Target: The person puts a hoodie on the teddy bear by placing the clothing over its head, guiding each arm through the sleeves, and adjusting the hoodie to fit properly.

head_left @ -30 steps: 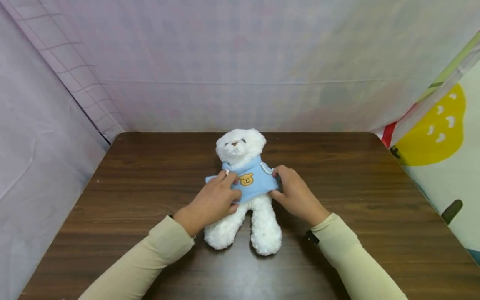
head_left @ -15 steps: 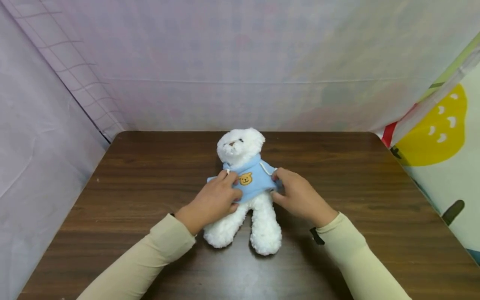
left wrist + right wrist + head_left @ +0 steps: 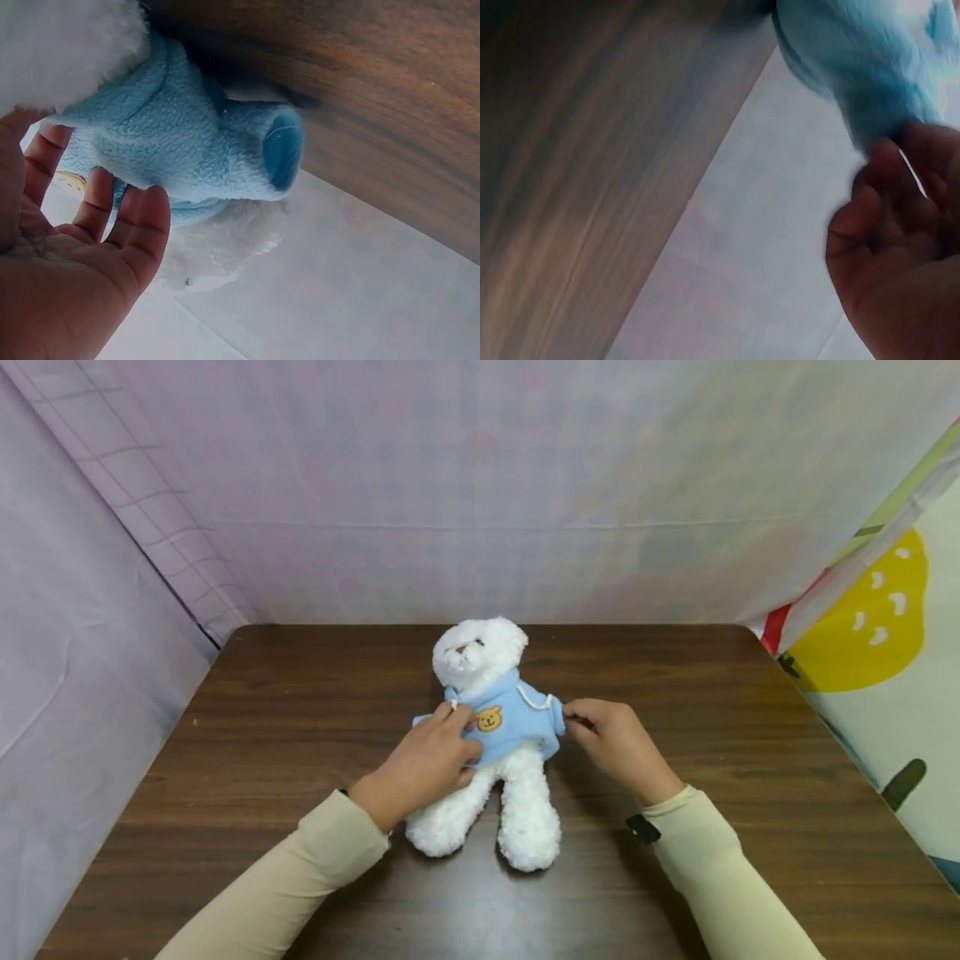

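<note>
A white plush teddy bear (image 3: 480,652) lies on its back, its head toward the far edge. It wears a light blue hoodie (image 3: 517,718) with a bear-face patch (image 3: 489,718) and white drawcord. My left hand (image 3: 427,760) lies over the bear's right side, curled fingers gripping the hoodie front. In the left wrist view the sleeve (image 3: 262,146) beyond those fingers has an open cuff, with only blue lining showing inside. On the other side my right hand (image 3: 618,743) pinches the end of the other sleeve (image 3: 877,112) between thumb and fingers.
The bear rests on a brown wooden table (image 3: 300,693). A pale cloth curtain (image 3: 480,527) hangs behind the far edge, and another white cloth (image 3: 90,652) hangs at the left. A printed yellow fruit (image 3: 862,618) decorates the panel on the right.
My right hand has moved outward to the right, from the hoodie's side to the sleeve end, and the sleeve now sticks out. The left hand has stayed in place.
</note>
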The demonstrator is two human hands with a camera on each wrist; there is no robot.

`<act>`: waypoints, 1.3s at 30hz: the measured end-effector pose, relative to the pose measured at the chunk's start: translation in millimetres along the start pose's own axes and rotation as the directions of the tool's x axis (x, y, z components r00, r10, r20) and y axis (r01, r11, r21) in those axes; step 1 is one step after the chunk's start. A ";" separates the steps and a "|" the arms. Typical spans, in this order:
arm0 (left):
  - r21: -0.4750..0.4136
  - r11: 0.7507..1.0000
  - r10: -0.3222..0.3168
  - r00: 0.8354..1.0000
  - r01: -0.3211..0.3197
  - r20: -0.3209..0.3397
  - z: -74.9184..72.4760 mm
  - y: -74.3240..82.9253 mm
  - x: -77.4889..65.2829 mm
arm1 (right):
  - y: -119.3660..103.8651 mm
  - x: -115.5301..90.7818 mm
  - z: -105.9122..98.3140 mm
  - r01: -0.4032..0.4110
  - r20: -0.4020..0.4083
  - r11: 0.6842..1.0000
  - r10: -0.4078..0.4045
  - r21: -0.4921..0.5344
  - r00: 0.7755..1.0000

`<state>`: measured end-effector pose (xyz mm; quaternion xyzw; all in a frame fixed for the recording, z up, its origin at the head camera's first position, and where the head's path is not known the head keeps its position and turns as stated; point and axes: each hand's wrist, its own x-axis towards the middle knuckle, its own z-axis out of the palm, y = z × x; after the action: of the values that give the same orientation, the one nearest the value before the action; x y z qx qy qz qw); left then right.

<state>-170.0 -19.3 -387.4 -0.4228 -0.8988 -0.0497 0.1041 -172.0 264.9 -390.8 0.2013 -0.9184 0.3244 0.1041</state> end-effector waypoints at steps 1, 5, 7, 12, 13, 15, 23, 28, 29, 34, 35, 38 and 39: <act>0.002 1.000 0.003 1.000 -0.003 -0.003 0.0 0.1 0.3 | -1.8 -0.1 1.2 0.010 -0.016 1.000 -0.010 0.009 1.000; 0.014 1.000 0.010 1.000 -0.009 -0.009 -0.6 0.0 1.4 | -8.5 2.6 5.4 -0.005 -0.031 1.000 0.005 0.014 1.000; 0.008 1.000 0.002 1.000 -0.002 0.008 -1.6 -0.6 1.7 | -10.9 4.7 7.1 0.001 -0.032 1.000 -0.001 0.003 0.999; -0.018 1.000 -0.018 1.000 0.017 -0.004 -4.7 -4.0 2.0 | -11.1 8.7 11.2 0.044 -0.061 0.999 -0.045 -0.022 0.997; -0.025 1.000 -0.013 0.999 0.013 -0.033 -5.1 -5.4 2.3 | -11.1 9.7 11.9 0.039 -0.061 0.999 -0.041 -0.018 0.997; -0.039 0.999 0.001 0.995 -0.005 -0.103 -5.6 -7.2 3.7 | -12.0 11.4 12.6 0.020 -0.053 1.000 -0.020 -0.014 0.998; 0.021 0.995 0.102 0.962 -0.100 -0.252 -4.8 -2.4 15.3 | -17.3 15.6 12.5 0.043 -0.045 0.998 -0.045 -0.051 0.998; 0.021 0.984 0.174 0.931 -0.176 -0.323 -3.9 1.2 22.1 | -15.8 12.6 12.9 0.116 -0.091 0.985 -0.128 -0.129 0.988; 0.027 0.981 0.190 0.927 -0.192 -0.323 -3.4 1.2 22.5 | -15.0 11.9 11.9 0.126 -0.101 0.982 -0.141 -0.144 0.985; 0.051 0.965 0.260 0.929 -0.256 -0.262 -6.4 -3.1 16.3 | -6.1 11.1 -0.1 0.162 -0.157 0.955 -0.205 -0.247 0.966; 0.052 0.963 0.268 0.932 -0.263 -0.245 -7.9 -4.3 14.5 | -3.2 11.3 -3.2 0.159 -0.175 0.951 -0.210 -0.267 0.962; 0.060 0.960 0.280 0.941 -0.273 -0.191 -12.2 -7.0 10.4 | 4.0 12.1 -11.0 0.143 -0.219 0.936 -0.221 -0.321 0.950; 0.063 0.960 0.281 0.943 -0.274 -0.178 -13.5 -7.5 9.4 | 5.6 12.4 -12.1 0.141 -0.223 0.932 -0.223 -0.333 0.949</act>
<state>-179.6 -19.4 -372.1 -0.5366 -0.8175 -0.0569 0.2011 -184.8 272.9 -380.6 0.2232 -0.9140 0.1867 0.2827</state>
